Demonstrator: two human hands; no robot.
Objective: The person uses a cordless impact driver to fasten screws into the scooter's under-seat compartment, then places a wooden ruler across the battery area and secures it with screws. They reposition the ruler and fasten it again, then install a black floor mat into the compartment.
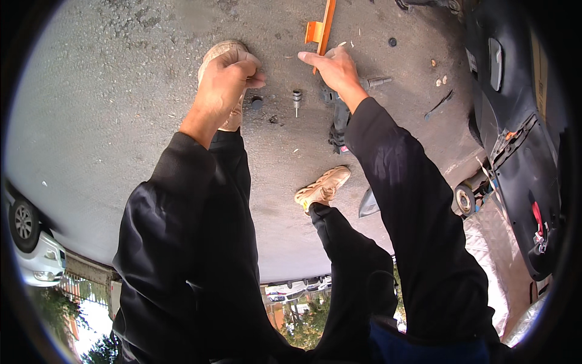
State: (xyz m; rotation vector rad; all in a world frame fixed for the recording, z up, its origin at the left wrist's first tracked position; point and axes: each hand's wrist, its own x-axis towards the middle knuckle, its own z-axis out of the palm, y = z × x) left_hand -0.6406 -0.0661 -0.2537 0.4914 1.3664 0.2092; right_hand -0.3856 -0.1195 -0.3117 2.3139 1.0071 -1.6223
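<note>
My right hand point(338, 68) grips an orange metal bar point(326, 32) near its lower end. A short bent bracket point(313, 32) of the same colour projects from the bar's left side. My left hand point(232, 73) is above the beige shoe point(223, 50), its fingers curled together; nothing shows in them, though the inside of the grasp is hidden. On the asphalt between my hands lies a metal socket-like tool piece with a thin shaft point(297, 101). A round dark cap point(257, 102) is close to my left shoe. Partly behind my right wrist is a black vehicle part point(338, 120).
A metal cylindrical tool piece point(379, 82) lies just right of my right wrist. Farther out are another dark cap point(392, 42) and a thin dark strip point(439, 105). A black car door panel point(514, 150) stands along the right side. A white car point(41, 261) is parked at lower left.
</note>
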